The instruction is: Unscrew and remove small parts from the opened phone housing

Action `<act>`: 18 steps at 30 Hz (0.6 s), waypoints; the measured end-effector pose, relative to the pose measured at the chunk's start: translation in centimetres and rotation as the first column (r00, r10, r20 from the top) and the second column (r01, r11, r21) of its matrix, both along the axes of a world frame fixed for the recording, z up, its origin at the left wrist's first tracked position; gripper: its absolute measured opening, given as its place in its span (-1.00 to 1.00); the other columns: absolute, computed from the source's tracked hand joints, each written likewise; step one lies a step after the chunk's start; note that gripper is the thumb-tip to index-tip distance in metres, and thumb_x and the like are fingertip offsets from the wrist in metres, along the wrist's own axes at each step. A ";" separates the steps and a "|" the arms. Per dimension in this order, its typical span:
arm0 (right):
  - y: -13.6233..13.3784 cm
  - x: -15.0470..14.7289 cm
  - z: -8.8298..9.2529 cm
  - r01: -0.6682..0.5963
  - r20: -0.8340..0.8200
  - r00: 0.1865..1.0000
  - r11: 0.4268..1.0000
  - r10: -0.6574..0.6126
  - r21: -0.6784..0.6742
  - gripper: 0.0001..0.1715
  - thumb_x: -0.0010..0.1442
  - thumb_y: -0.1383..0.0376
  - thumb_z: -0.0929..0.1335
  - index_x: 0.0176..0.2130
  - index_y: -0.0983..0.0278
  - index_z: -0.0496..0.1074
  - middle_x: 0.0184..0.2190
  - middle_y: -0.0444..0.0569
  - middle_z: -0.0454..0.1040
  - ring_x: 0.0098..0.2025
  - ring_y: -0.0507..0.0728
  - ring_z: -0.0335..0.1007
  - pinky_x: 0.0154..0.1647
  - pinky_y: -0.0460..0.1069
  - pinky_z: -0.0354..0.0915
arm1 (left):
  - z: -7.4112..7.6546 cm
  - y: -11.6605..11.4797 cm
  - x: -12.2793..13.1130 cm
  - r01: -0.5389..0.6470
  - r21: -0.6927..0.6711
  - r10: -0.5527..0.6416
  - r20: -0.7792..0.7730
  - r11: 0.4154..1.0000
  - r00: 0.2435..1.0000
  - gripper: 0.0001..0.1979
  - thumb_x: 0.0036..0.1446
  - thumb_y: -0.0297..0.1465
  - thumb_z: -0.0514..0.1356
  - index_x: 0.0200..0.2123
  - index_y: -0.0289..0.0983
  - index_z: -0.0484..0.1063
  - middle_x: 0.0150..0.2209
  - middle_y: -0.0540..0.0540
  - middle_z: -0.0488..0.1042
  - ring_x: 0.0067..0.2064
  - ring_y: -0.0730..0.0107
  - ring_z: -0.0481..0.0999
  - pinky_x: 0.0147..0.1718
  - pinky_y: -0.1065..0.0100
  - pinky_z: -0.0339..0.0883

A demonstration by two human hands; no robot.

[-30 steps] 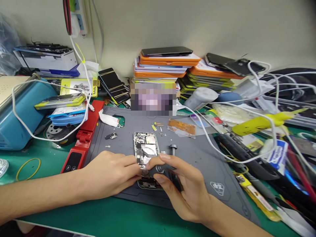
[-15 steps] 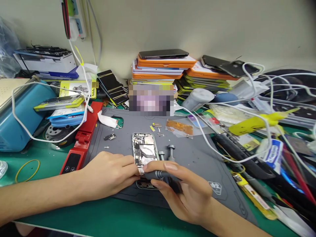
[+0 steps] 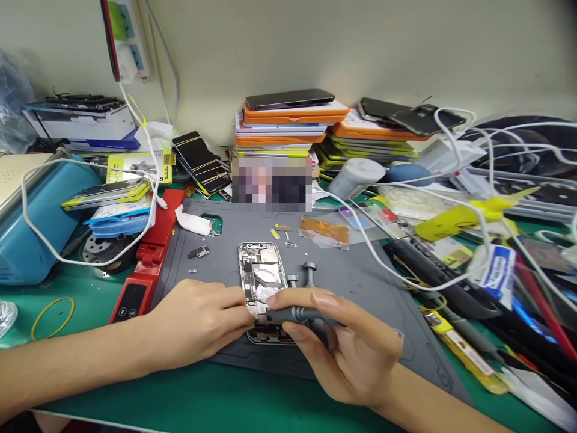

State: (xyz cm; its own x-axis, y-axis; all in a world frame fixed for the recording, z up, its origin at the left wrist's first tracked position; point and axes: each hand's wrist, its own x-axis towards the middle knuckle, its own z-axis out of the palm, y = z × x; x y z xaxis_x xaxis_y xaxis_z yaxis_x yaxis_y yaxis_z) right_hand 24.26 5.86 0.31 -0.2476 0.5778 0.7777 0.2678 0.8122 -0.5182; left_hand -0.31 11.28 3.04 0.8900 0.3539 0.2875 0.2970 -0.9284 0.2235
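Note:
An opened smartphone (image 3: 265,258) lies on a dark grey work mat (image 3: 356,282), its circuit board and inner parts bare. My left hand (image 3: 202,316) is closed at its left edge, gripping the lower side. In my right hand (image 3: 356,343) a dark grey screwdriver (image 3: 300,314) with a ringed handle lies sideways between fingers and thumb. It points left over the lower half of the phone; its tip is hidden by my fingers. Just right of the phone lies another screwdriver (image 3: 309,273), partly behind my right hand.
Small loose parts (image 3: 198,251) and an orange film sheet (image 3: 324,231) lie on the mat. A red hinged tool (image 3: 146,270) flanks its left side. Stacked boxes (image 3: 288,123) stand behind. On the right are a white cable (image 3: 387,270), a yellow bottle (image 3: 451,225) and several tools.
My right hand and the screwdriver have shifted slightly right over the phone. My left hand stays at the phone's edge. The whole view has moved a little.

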 end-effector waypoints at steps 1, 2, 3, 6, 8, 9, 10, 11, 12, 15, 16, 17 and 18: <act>0.0 0.0 0.0 0.003 0.013 1.000 1.000 -0.004 0.009 -0.12 0.40 0.58 0.32 0.55 0.12 0.13 -0.13 0.08 0.70 -0.12 0.15 0.73 -0.14 0.03 0.70 | 0.0 -0.1 0.1 0.002 0.001 -0.002 0.000 1.000 1.000 -0.65 0.65 -0.33 0.00 -0.12 -0.22 0.56 -0.25 0.01 0.59 -0.37 0.37 0.52 -0.46 0.25 0.18; -0.1 0.0 0.0 0.007 0.024 1.000 1.000 -0.007 0.014 -0.11 0.41 0.58 0.31 0.56 0.13 0.12 -0.13 0.09 0.70 -0.12 0.15 0.73 -0.14 0.03 0.70 | 0.0 -0.2 0.2 0.004 0.007 -0.004 0.001 1.000 1.000 -0.64 0.65 -0.33 0.00 -0.13 -0.23 0.56 -0.26 0.01 0.58 -0.38 0.37 0.51 -0.47 0.25 0.18; -0.1 -0.1 0.0 0.010 0.029 1.000 1.000 -0.010 0.015 -0.11 0.40 0.58 0.31 0.56 0.13 0.11 -0.13 0.09 0.70 -0.11 0.15 0.72 -0.12 0.03 0.70 | -0.1 -0.3 0.2 0.005 0.020 -0.005 0.000 1.000 1.000 -0.63 0.65 -0.34 -0.01 -0.15 -0.23 0.55 -0.28 0.01 0.57 -0.40 0.37 0.49 -0.48 0.24 0.18; -0.1 -0.2 -0.1 0.004 0.008 1.000 1.000 -0.004 0.012 -0.12 0.39 0.60 0.31 0.54 0.17 0.15 -0.12 0.11 0.70 -0.09 0.16 0.72 -0.08 0.03 0.69 | -0.2 -0.6 0.3 0.004 0.082 -0.003 -0.012 0.997 1.000 -0.59 0.65 -0.37 -0.03 -0.23 -0.24 0.53 -0.33 0.00 0.53 -0.45 0.34 0.42 -0.50 0.20 0.16; 0.1 -0.3 -0.2 -0.011 -0.010 1.000 1.000 0.011 0.025 -0.12 0.37 0.61 0.33 0.53 0.19 0.18 -0.11 0.11 0.71 -0.10 0.17 0.73 -0.09 0.03 0.69 | -0.2 -0.7 0.4 -0.008 0.087 0.010 -0.023 0.996 1.000 -0.60 0.65 -0.37 -0.03 -0.23 -0.24 0.52 -0.33 0.00 0.53 -0.45 0.33 0.43 -0.51 0.20 0.16; 0.1 -0.3 -0.2 -0.019 -0.012 1.000 0.999 0.019 0.030 -0.12 0.35 0.62 0.33 0.52 0.20 0.19 -0.11 0.12 0.71 -0.10 0.17 0.73 -0.09 0.04 0.69 | -0.1 -0.8 0.4 -0.023 0.062 0.024 -0.021 0.998 0.999 -0.62 0.65 -0.36 -0.02 -0.19 -0.24 0.53 -0.31 0.01 0.54 -0.43 0.34 0.46 -0.51 0.21 0.17; 0.1 -0.2 -0.2 -0.022 -0.010 1.000 0.999 0.022 0.032 -0.11 0.34 0.62 0.33 0.52 0.20 0.19 -0.10 0.11 0.72 -0.11 0.17 0.74 -0.09 0.04 0.70 | -0.1 -0.8 0.5 -0.042 0.021 0.043 -0.013 0.999 0.999 -0.64 0.65 -0.34 -0.01 -0.16 -0.24 0.53 -0.28 0.02 0.56 -0.40 0.36 0.51 -0.52 0.22 0.17; 0.1 -0.1 -0.2 -0.023 -0.004 1.000 0.999 0.023 0.031 -0.10 0.33 0.62 0.34 0.52 0.19 0.19 -0.10 0.10 0.72 -0.11 0.17 0.74 -0.10 0.04 0.70 | 0.0 -0.7 0.5 -0.064 -0.024 0.064 -0.006 0.998 0.998 -0.67 0.65 -0.32 0.01 -0.12 -0.23 0.53 -0.26 0.03 0.57 -0.36 0.38 0.55 -0.52 0.24 0.17; 0.0 0.0 -0.2 -0.016 -0.001 1.000 1.000 0.017 0.026 -0.08 0.32 0.63 0.34 0.53 0.17 0.19 -0.10 0.09 0.73 -0.12 0.16 0.74 -0.11 0.04 0.70 | 0.1 -0.7 0.6 -0.085 -0.059 0.085 -0.001 0.995 0.996 -0.70 0.65 -0.31 0.03 -0.10 -0.21 0.53 -0.24 0.04 0.58 -0.33 0.39 0.58 -0.53 0.26 0.17; -0.4 0.3 -0.2 0.027 -0.020 0.999 1.000 -0.027 0.011 0.00 0.29 0.64 0.36 0.54 0.08 0.19 -0.11 0.04 0.74 -0.16 0.16 0.75 -0.15 0.05 0.71 | 0.2 -0.8 0.7 -0.099 -0.028 0.099 -0.016 0.995 0.995 -0.70 0.64 -0.32 0.03 -0.12 -0.22 0.52 -0.23 0.03 0.57 -0.34 0.38 0.59 -0.53 0.25 0.17; -0.5 0.3 -0.2 0.038 -0.029 0.999 0.999 -0.037 0.012 0.01 0.28 0.65 0.37 0.54 0.07 0.19 -0.11 0.03 0.74 -0.18 0.16 0.75 -0.17 0.05 0.71 | 0.2 -0.8 0.7 -0.090 0.015 0.090 -0.031 0.996 0.995 -0.68 0.64 -0.33 0.01 -0.14 -0.23 0.51 -0.25 0.02 0.56 -0.36 0.36 0.57 -0.52 0.24 0.18; -0.6 0.3 -0.2 0.044 -0.041 0.998 0.999 -0.043 0.017 0.02 0.27 0.65 0.37 0.53 0.06 0.20 -0.11 0.03 0.74 -0.19 0.16 0.75 -0.19 0.04 0.71 | 0.0 -0.9 0.8 -0.080 0.056 0.083 -0.045 0.995 0.996 -0.66 0.64 -0.35 0.00 -0.16 -0.24 0.51 -0.26 0.01 0.55 -0.38 0.35 0.55 -0.52 0.23 0.19; -0.5 0.3 -0.2 0.047 -0.053 0.998 0.999 -0.046 0.024 0.03 0.26 0.66 0.38 0.53 0.06 0.21 -0.11 0.03 0.75 -0.20 0.16 0.75 -0.21 0.04 0.70 | -0.1 -1.0 0.9 -0.076 0.090 0.081 -0.052 0.993 0.995 -0.65 0.64 -0.36 -0.02 -0.17 -0.25 0.51 -0.27 0.00 0.54 -0.40 0.34 0.53 -0.51 0.22 0.19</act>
State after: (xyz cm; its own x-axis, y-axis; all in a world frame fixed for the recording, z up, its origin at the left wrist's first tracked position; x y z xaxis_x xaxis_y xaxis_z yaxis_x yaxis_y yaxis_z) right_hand 24.53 5.33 0.14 -0.1799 0.5674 0.8036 0.2787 0.8128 -0.5115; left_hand 0.54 10.31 2.93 0.8757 0.3991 0.2718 0.3795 -0.9169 0.1236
